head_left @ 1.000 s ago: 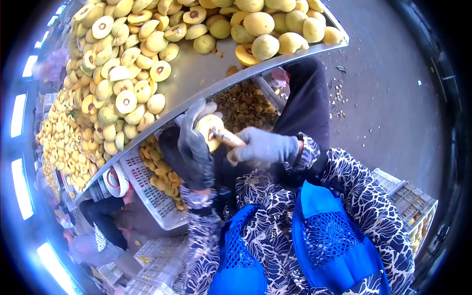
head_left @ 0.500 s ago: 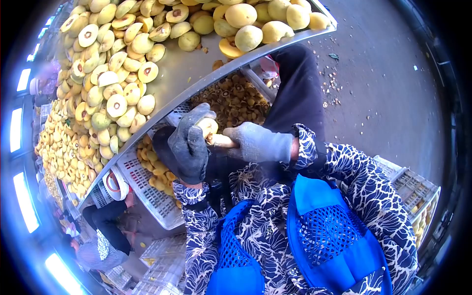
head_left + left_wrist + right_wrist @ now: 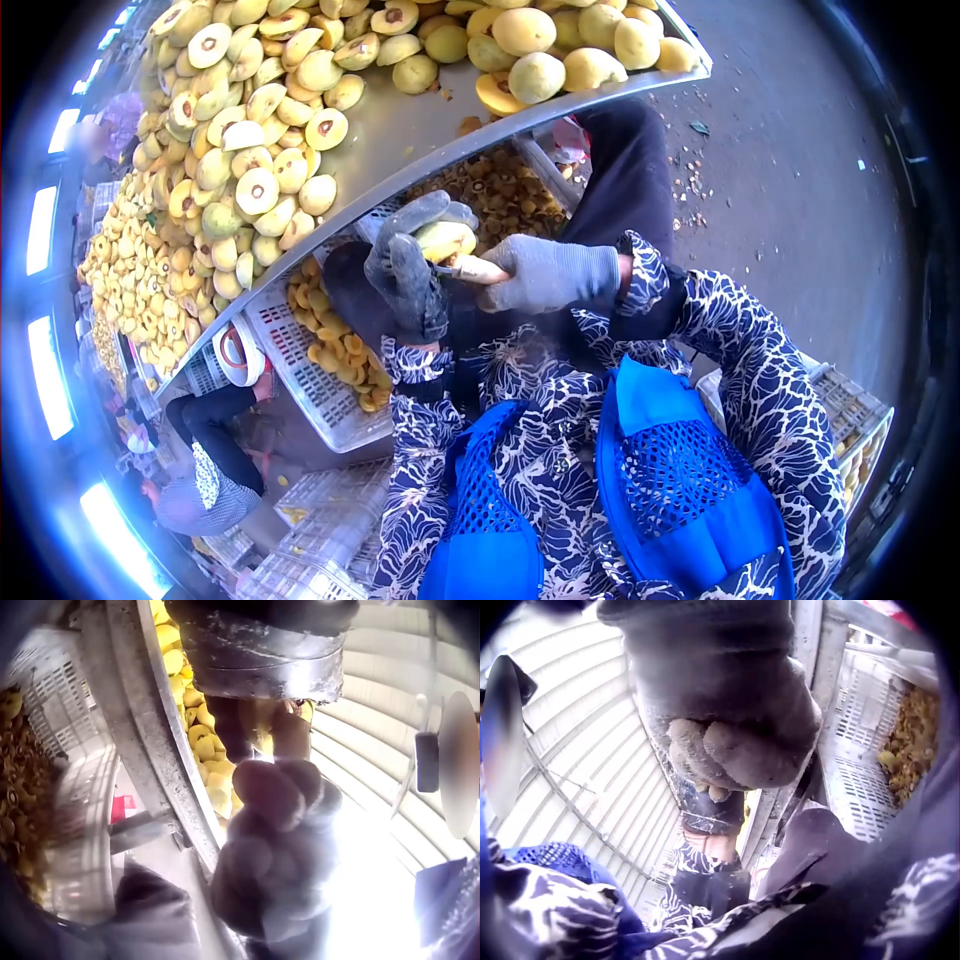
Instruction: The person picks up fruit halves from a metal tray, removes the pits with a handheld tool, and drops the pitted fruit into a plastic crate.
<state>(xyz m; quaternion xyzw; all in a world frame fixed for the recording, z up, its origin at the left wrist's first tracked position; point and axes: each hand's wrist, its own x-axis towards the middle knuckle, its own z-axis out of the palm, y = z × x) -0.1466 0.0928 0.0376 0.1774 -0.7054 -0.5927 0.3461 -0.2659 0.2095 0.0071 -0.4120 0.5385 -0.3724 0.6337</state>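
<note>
In the head view, my left hand [image 3: 408, 275], in a dark grey coated glove, holds a yellow peach half [image 3: 446, 240] against its fingers. My right hand [image 3: 555, 275], in a lighter grey knit glove, grips the wooden handle [image 3: 478, 269] of a small pitting tool. The tool's thin metal end lies right at the lower edge of the fruit, partly hidden. Both hands are over the lap, just below the table's edge. The right hand's curled fingers [image 3: 735, 750] fill the top of the right wrist view, covering the tool.
A metal table [image 3: 385, 140] bears a large heap of halved peaches [image 3: 255, 190]. Beneath its edge stands a crate [image 3: 862, 765] of brown-yellow pieces. White crates [image 3: 300, 370] with peach halves stand at the left, another crate [image 3: 850, 420] at the right. Someone sits at the far left.
The peach half has turned in my left hand: its cut face with the pit showed earlier, now mostly its side. The left fingers have straightened upward since half a second ago. The tool stays at the fruit.
</note>
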